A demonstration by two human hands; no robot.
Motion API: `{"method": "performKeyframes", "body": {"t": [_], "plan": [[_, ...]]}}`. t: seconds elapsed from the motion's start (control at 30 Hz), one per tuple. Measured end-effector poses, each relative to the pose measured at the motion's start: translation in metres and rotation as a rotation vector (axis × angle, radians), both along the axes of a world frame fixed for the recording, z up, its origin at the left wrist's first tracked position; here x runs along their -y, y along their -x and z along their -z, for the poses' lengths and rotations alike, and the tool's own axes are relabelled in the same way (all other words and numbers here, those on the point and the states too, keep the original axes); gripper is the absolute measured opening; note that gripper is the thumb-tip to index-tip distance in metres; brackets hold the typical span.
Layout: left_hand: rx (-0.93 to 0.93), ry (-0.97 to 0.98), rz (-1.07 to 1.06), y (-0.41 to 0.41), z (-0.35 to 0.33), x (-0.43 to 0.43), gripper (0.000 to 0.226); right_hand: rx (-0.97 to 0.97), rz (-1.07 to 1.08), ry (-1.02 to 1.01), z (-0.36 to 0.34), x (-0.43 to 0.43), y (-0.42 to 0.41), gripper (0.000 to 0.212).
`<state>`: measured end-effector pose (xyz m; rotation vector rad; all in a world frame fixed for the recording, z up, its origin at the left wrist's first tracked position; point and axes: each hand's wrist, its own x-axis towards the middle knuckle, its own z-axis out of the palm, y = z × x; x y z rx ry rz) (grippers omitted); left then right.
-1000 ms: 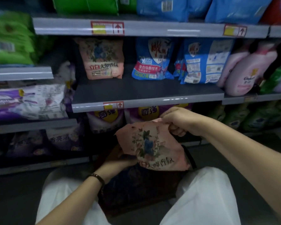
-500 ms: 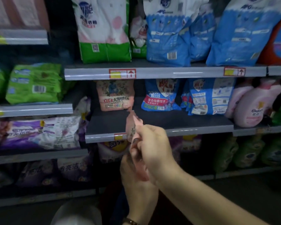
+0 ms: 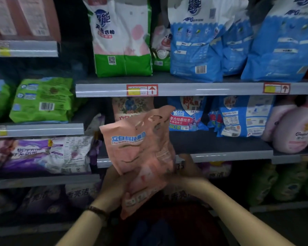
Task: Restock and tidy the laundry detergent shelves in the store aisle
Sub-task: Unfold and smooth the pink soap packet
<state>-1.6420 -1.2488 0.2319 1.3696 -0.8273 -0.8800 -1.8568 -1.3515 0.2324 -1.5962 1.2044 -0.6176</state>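
I hold a pink detergent bag (image 3: 140, 153) upright in front of the middle shelf (image 3: 220, 155), its back side with blue lettering facing me. My left hand (image 3: 114, 183) grips its lower left edge, a dark bracelet on the wrist. My right hand (image 3: 187, 173) grips its lower right edge, partly hidden behind the bag. Behind it, at the back of the same shelf, stands a matching pink floral bag (image 3: 132, 107).
Blue bags (image 3: 238, 116) and pink bottles (image 3: 295, 128) fill the middle shelf's right. Green-white bag (image 3: 121, 41) and large blue bags (image 3: 196, 41) stand above. Green packs (image 3: 43, 100) and purple bags (image 3: 43, 155) lie on left shelves. A dark basket (image 3: 167, 228) sits below my arms.
The bag has come up from my lap to shelf height and turned its back side toward me. My right hand moved from the top corner to the lower right edge. My view tilted up.
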Motion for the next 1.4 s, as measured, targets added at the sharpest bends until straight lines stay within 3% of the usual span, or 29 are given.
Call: {"method": "performKeyframes", "body": {"t": [0.07,0.13,0.27,0.43,0.57,0.7,0.8,0.83,0.87,0.93,0.97,1.0,1.07,1.17,1.4], "plan": [[-0.151,0.002,0.104,-0.013,0.001,0.009,0.032,0.123,-0.110,-0.085,0.008,0.010,-0.003,0.083],[-0.296,-0.032,0.162,-0.023,0.004,0.018,0.035,0.254,-0.205,-0.113,0.010,0.016,-0.009,0.065],[-0.449,-0.147,0.151,-0.036,0.008,0.034,0.034,0.360,-0.029,-0.102,0.023,0.037,-0.032,0.038],[-0.155,-0.219,0.157,-0.028,0.020,0.032,0.023,0.286,0.197,-0.121,0.047,0.070,-0.055,0.050],[0.005,-0.218,0.094,-0.055,0.024,0.056,0.027,0.265,0.220,-0.113,0.044,0.082,-0.074,0.039],[0.152,-0.183,0.105,-0.092,0.010,0.109,0.019,0.134,0.138,-0.030,0.021,0.121,-0.105,0.058],[0.207,-0.127,0.039,-0.118,-0.004,0.162,0.023,0.155,0.108,0.059,0.001,0.157,-0.131,0.022],[0.234,-0.102,0.002,-0.130,-0.007,0.180,0.029,0.177,0.091,0.104,-0.003,0.170,-0.140,0.018],[0.267,-0.052,-0.050,-0.141,-0.005,0.196,0.050,0.172,0.092,0.175,-0.007,0.181,-0.148,0.023],[0.438,-0.139,-0.207,-0.158,0.007,0.223,0.110,-0.016,0.117,0.332,-0.003,0.203,-0.163,0.059],[0.590,-0.258,-0.278,-0.158,0.016,0.228,0.126,-0.152,0.114,0.382,0.004,0.211,-0.168,0.081],[0.717,-0.370,-0.308,-0.150,0.022,0.226,0.128,-0.241,0.074,0.399,0.015,0.215,-0.173,0.090],[0.855,-0.429,-0.258,-0.132,0.039,0.221,0.105,-0.322,-0.039,0.351,0.023,0.201,-0.178,0.078],[0.906,-0.442,-0.042,-0.127,0.066,0.216,0.075,-0.400,-0.161,0.315,0.028,0.182,-0.177,0.063],[1.013,-0.295,0.074,-0.098,0.066,0.168,0.051,-0.439,-0.149,0.330,0.033,0.151,-0.153,0.046]]}}
